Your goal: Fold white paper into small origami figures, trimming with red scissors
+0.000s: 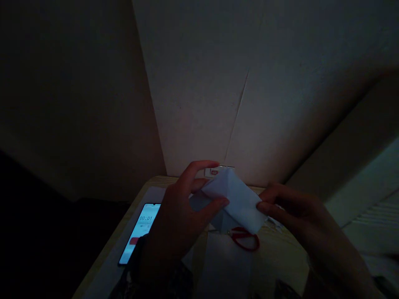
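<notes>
Folded paper (243, 199): in both hands, up off the surface (280, 257), peak on top, flaps overlapping. Should be very light, floppy in single layers, stiffer along the creases. Creases and tears easily, I'd guess; slip not much of a worry. Best hold: light flat pinch on the layered edges, off the peak.

Left hand (179, 214): thumb on the near face, a finger behind the left edge, index arched wide with its tip just beside the peak. Right hand (294, 211): thumb and finger in a narrow pinch on the right corner.

Below, between the two sets of fingers: red-handled scissors (249, 249), blades mostly hidden, and a loose sheet (226, 261). Left of the left fingers: lit phone (134, 232), partly covered by that hand.
</notes>
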The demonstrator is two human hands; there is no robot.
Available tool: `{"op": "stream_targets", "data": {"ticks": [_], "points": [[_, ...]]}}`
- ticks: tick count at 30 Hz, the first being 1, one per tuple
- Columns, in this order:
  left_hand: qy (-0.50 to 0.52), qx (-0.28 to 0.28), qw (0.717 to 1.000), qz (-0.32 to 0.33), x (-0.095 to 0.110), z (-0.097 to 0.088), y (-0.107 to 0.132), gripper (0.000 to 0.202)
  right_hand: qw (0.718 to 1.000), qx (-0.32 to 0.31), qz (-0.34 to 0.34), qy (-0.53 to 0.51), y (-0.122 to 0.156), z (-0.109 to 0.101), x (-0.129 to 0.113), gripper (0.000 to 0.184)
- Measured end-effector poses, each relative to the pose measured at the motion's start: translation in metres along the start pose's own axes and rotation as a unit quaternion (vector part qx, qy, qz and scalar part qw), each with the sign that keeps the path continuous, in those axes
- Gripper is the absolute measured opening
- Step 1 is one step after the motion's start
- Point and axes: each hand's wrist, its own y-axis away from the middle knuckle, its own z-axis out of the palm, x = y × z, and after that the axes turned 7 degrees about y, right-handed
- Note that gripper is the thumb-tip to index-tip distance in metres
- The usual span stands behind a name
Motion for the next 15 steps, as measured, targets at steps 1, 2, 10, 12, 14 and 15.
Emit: {"op": "stream_targets", "data": {"ticks": [1,2,10,12,14,15], "points": [[0.007,0.003,1.0,-0.006,0.0,0.001,0.0,0.042,1.0,-0.002,-0.004,0.003,0.0,0.001,-0.001,0.02],[0.01,0.011,1.0,-0.011,0.001,0.001,0.0,0.04,1.0,-0.005,-0.008,0.004,0.0,0.001,-0.001,0.02],[-0.095,0.045,0.993,0.058,-0.009,-0.003,-0.004,0.043,0.997,-0.072,0.007,0.001,0.001,0.002,0.004,0.016],[-0.14,0.063,0.984,0.096,-0.013,-0.004,-0.005,0.052,0.998,-0.056,0.017,-0.013,0.0,0.006,0.004,0.013],[-0.164,0.096,0.97,0.15,-0.016,-0.003,-0.006,0.063,0.998,-0.014,0.029,-0.056,-0.001,0.013,0.002,0.01],[-0.17,0.118,0.963,0.175,-0.016,-0.002,-0.006,0.07,0.995,0.014,0.033,-0.09,-0.002,0.017,0.0,0.009]]}}
